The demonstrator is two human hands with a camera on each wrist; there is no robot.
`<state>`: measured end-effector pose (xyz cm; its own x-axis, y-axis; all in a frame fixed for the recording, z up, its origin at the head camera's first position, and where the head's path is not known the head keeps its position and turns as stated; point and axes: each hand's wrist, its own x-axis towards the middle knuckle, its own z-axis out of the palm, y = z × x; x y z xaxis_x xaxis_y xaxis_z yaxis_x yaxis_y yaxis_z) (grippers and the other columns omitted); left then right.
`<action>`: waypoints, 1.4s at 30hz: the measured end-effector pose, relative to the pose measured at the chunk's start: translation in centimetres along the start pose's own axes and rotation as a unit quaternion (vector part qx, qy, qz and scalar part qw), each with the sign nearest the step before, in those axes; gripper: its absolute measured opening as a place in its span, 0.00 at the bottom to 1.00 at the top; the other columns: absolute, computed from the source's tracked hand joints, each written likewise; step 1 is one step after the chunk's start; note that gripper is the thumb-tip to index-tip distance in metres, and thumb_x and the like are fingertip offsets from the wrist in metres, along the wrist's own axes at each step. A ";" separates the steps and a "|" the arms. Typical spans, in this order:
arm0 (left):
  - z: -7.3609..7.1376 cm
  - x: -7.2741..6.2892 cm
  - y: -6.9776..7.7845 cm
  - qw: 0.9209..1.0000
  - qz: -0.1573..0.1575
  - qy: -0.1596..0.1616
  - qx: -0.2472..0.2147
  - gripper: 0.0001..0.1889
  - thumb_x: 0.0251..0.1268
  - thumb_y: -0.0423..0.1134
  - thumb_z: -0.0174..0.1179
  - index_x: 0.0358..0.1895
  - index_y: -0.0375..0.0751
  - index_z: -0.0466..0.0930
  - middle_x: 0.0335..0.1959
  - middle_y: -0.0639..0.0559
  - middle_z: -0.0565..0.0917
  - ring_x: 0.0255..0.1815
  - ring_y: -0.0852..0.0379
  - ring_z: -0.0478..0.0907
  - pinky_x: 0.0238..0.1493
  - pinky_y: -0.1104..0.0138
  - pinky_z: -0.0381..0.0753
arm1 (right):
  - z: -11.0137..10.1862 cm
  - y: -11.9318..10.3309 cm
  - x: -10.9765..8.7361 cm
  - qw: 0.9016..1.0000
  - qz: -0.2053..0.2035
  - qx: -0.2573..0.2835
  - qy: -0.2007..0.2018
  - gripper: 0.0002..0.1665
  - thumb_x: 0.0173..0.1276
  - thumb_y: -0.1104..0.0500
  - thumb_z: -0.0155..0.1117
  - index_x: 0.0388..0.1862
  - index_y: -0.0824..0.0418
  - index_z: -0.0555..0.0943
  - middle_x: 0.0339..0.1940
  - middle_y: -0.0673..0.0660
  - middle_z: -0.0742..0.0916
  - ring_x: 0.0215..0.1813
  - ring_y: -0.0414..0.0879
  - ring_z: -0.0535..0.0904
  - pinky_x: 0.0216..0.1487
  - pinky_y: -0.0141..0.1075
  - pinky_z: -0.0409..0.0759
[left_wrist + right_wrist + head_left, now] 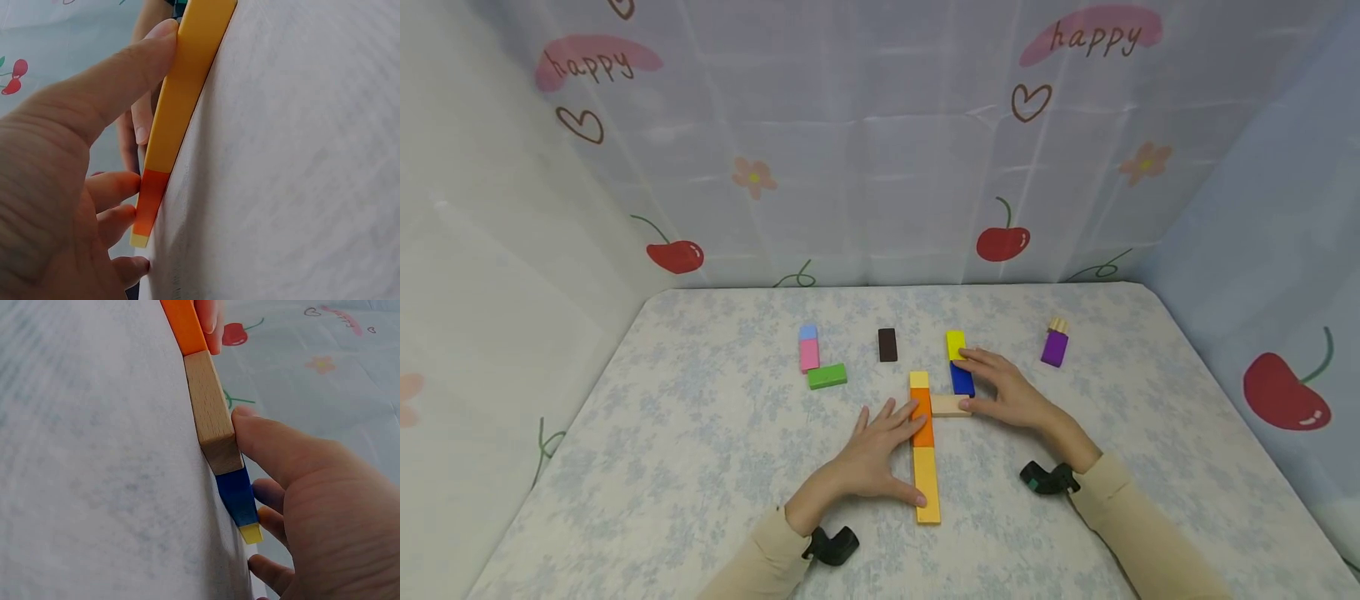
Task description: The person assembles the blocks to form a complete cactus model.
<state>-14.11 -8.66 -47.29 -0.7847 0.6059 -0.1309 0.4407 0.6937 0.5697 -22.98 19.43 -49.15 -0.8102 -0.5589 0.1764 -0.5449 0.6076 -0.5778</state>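
Observation:
A row of blocks runs away from me on the table: a long amber block (928, 483), an orange block (924, 435) and a pale yellow end (919, 380). Along its left side lies my left hand (868, 457), fingers spread, thumb on the amber block (181, 106) and fingertips at the orange one (152, 197). A plain wooden block (946, 406) juts right from the orange block. My right hand (1015, 395) touches its right end with the thumb. The other fingers of that hand reach over a blue block (962, 383) and a bright yellow block (954, 342) behind it.
Farther left lie a light blue block (807, 332), a pink block (808, 355) and a green block (827, 377). A dark brown block (887, 345) stands mid-back. At back right is a purple block (1055, 349) with small pale sticks (1058, 324) at its far end.

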 end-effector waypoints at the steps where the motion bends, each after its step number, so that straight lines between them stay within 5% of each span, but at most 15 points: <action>1: 0.0 0.0 0.0 1.000 0.000 0.000 0.000 0.57 0.41 0.66 0.73 0.77 0.52 0.57 0.81 0.56 0.47 0.82 0.43 0.37 0.74 0.36 0.32 | 0.0 0.0 0.0 1.000 0.001 -0.001 0.000 0.37 0.62 0.50 0.70 0.69 0.60 0.73 0.74 0.64 0.69 0.75 0.66 0.58 0.70 0.68 0.55; 19: -0.9 0.2 0.7 1.000 -0.008 0.004 0.006 0.54 0.43 0.68 0.71 0.76 0.50 0.60 0.81 0.53 0.50 0.81 0.41 0.43 0.73 0.34 0.39 | -0.2 -0.2 0.0 1.000 0.008 -0.002 -0.008 0.37 0.63 0.48 0.69 0.69 0.59 0.73 0.75 0.64 0.68 0.75 0.65 0.59 0.70 0.68 0.55; 24: -2.0 0.8 0.5 0.998 -0.016 0.048 -0.031 0.49 0.49 0.64 0.70 0.74 0.47 0.63 0.80 0.50 0.52 0.80 0.43 0.49 0.74 0.37 0.48 | -0.2 -0.2 0.0 1.000 0.012 0.003 -0.012 0.38 0.62 0.48 0.70 0.69 0.58 0.73 0.75 0.63 0.68 0.75 0.63 0.59 0.71 0.67 0.55; 28: -3.8 1.8 -0.7 0.988 -0.022 0.129 -0.085 0.45 0.53 0.54 0.72 0.74 0.44 0.64 0.78 0.44 0.58 0.76 0.41 0.58 0.71 0.41 0.61 | -0.1 -0.2 0.0 1.000 0.013 0.002 -0.014 0.38 0.62 0.48 0.70 0.70 0.58 0.73 0.75 0.62 0.68 0.75 0.63 0.60 0.71 0.66 0.56; 33: -6.7 3.9 -2.9 0.963 -0.042 0.210 -0.161 0.41 0.55 0.42 0.73 0.73 0.45 0.65 0.71 0.43 0.66 0.65 0.41 0.70 0.65 0.47 0.71 | 0.0 -0.1 -0.1 1.000 0.015 -0.003 -0.015 0.38 0.62 0.47 0.70 0.70 0.58 0.73 0.75 0.62 0.68 0.75 0.62 0.60 0.71 0.65 0.56; 36: -8.3 5.1 -3.8 0.954 -0.068 0.211 -0.200 0.42 0.55 0.40 0.72 0.74 0.46 0.63 0.71 0.42 0.66 0.62 0.41 0.72 0.64 0.49 0.72 | -0.1 -0.1 -0.2 1.000 0.014 -0.006 -0.015 0.38 0.62 0.47 0.70 0.70 0.58 0.72 0.75 0.62 0.68 0.75 0.62 0.60 0.72 0.64 0.56; 42: -9.4 7.1 -4.6 0.953 -0.107 0.161 -0.234 0.45 0.55 0.38 0.72 0.76 0.51 0.58 0.74 0.41 0.60 0.65 0.42 0.69 0.59 0.49 0.76 | -0.2 -0.2 -0.1 1.000 0.015 -0.004 -0.015 0.38 0.62 0.47 0.69 0.70 0.58 0.73 0.75 0.62 0.68 0.75 0.62 0.60 0.72 0.65 0.56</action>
<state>-25.82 -11.21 -43.25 -0.9609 0.2673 -0.0720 0.0720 0.4925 0.8673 -22.83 19.46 -48.85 -0.8195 -0.5568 0.1355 -0.5226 0.6291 -0.5754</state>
